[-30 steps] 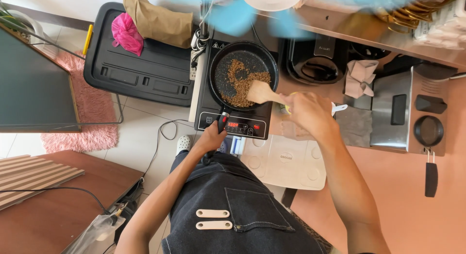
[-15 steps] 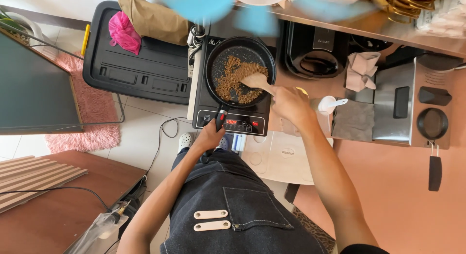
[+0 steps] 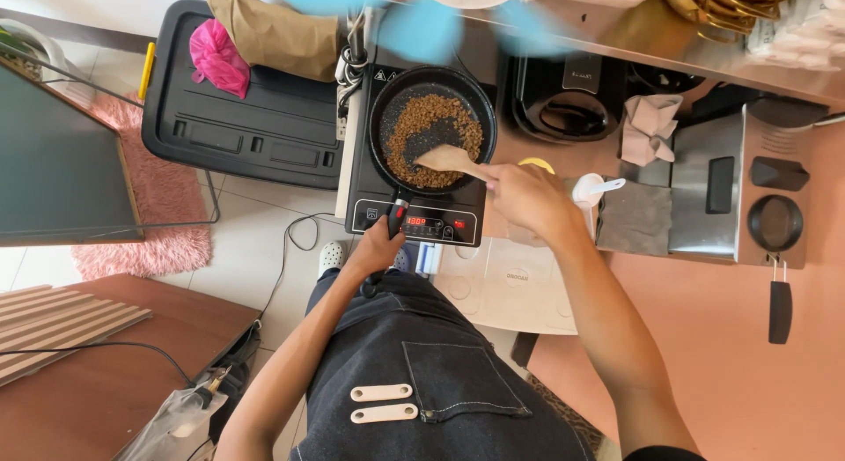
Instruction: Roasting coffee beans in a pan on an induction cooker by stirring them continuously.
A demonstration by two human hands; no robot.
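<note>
Brown crumbly food (image 3: 414,135) lies in a black frying pan (image 3: 433,81) that sits on a black induction cooktop (image 3: 363,197) with a red display lit at its front edge, the whole set at the middle of the view, toward 12 o'clock from the person's body. The left hand (image 3: 377,248) has its fingers clamped on the pan handle (image 3: 397,216), which sticks out at 6 o'clock over the cooktop's control panel. The right hand (image 3: 521,195) has its fingers closed on the handle of a wooden spatula (image 3: 451,161), whose blade rests in the food at the pan's 4 o'clock side, beside a bare patch of pan floor.

Judging by this, the likeliest slip is food pushed over the low rim at 4 o'clock if the blade sweeps outward too hard. The pan could also slide off centre on the smooth glass if the left grip loosens while the spatula shoves. The left wrist hangs right over the touch controls, so a brush there might change the setting. A cable (image 3: 295,236) trails on the floor at 7 o'clock, near the person's feet, and could snag.
</note>
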